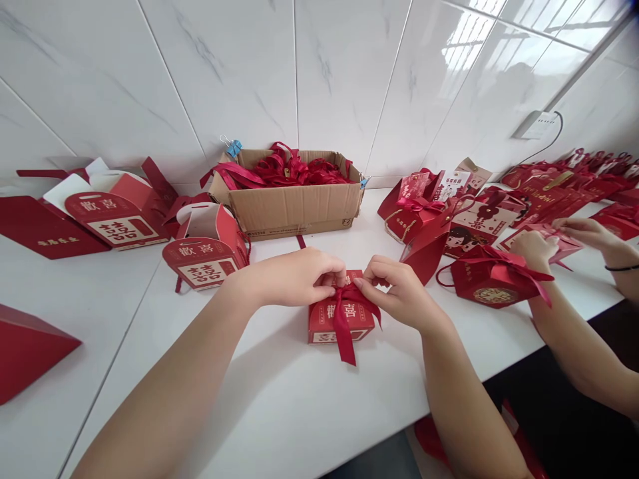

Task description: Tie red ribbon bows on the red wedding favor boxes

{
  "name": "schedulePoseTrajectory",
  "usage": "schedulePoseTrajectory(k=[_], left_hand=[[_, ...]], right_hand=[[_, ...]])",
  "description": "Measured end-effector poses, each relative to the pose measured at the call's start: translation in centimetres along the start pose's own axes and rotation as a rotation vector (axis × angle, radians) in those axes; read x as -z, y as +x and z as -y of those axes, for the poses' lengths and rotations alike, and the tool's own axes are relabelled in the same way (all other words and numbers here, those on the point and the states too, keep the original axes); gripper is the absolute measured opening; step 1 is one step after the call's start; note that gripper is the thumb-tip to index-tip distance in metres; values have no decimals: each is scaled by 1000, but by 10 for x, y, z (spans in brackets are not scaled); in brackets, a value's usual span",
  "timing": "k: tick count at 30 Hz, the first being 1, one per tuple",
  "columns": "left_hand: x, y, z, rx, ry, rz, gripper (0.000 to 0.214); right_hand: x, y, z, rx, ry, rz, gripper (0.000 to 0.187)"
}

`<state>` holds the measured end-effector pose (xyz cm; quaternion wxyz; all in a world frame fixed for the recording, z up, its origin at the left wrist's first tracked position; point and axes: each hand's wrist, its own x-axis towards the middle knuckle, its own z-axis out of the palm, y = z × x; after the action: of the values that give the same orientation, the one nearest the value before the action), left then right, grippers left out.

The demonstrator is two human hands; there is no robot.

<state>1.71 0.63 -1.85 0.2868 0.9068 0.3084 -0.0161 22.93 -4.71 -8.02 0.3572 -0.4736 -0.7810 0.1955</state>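
Note:
A small red gift box (327, 322) with gold characters lies on the white table (279, 399) in front of me. A dark red ribbon (343, 326) is tied over it, its tails hanging toward me. My left hand (294, 276) pinches the ribbon at the knot from the left. My right hand (399, 287) pinches it from the right. Both sets of fingers are closed on the ribbon.
A cardboard box (294, 203) full of red ribbons stands behind. Open red gift boxes (207, 256) sit at left, red bags (492, 279) at right. Another person's hands (554, 243) work on a box at the right edge. A wall socket (536, 125) is on the tiles.

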Motion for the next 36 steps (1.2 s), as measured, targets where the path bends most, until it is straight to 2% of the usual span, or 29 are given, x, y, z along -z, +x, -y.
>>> schedulePoseTrajectory(k=[11, 20, 28, 36], left_hand=[[3, -3, -2, 39, 0, 11, 11], [2, -1, -2, 4, -14, -10, 17], [4, -2, -3, 21, -11, -6, 20], [4, -3, 1, 12, -5, 3, 24]], right_hand=[[12, -3, -3, -27, -25, -32, 22], [6, 0, -5, 77, -65, -161, 20], [10, 0, -9, 37, -37, -105, 20], [7, 1, -13, 7, -75, -140, 20]])
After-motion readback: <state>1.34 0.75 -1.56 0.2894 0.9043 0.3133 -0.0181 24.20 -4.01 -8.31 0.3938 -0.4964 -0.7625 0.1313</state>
